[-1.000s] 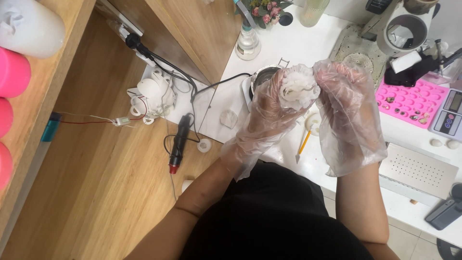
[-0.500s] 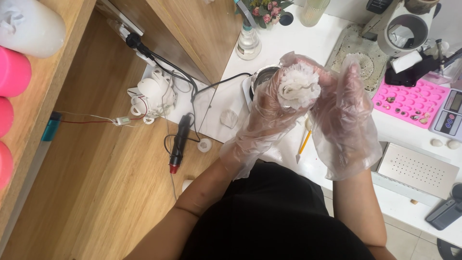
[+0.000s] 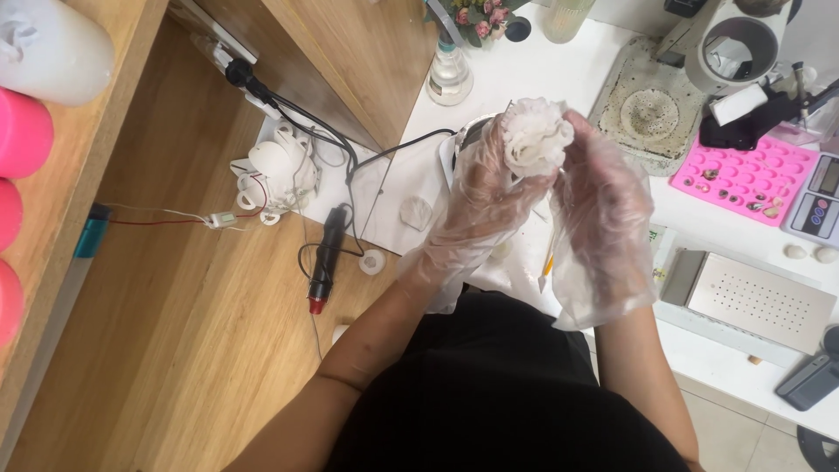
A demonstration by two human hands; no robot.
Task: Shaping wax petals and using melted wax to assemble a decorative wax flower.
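Both my hands wear loose clear plastic gloves and are raised over the white worktop. My left hand grips a white, petal-shaped lump from below, like a moulded flower. My right hand presses against the lump's right side with the fingers curled round it. Below the hands a thin yellow-handled tool lies on the worktop. A dark round pot is partly hidden behind my left hand.
A pink mould tray with small pieces, a small scale and a perforated metal plate lie to the right. A glass bottle, a round textured slab, a black stick tool with cables, and pink cylinders on a left shelf.
My right hand has closed in on the white lump from the right. Both hands with the lump have stayed at about the same spot.
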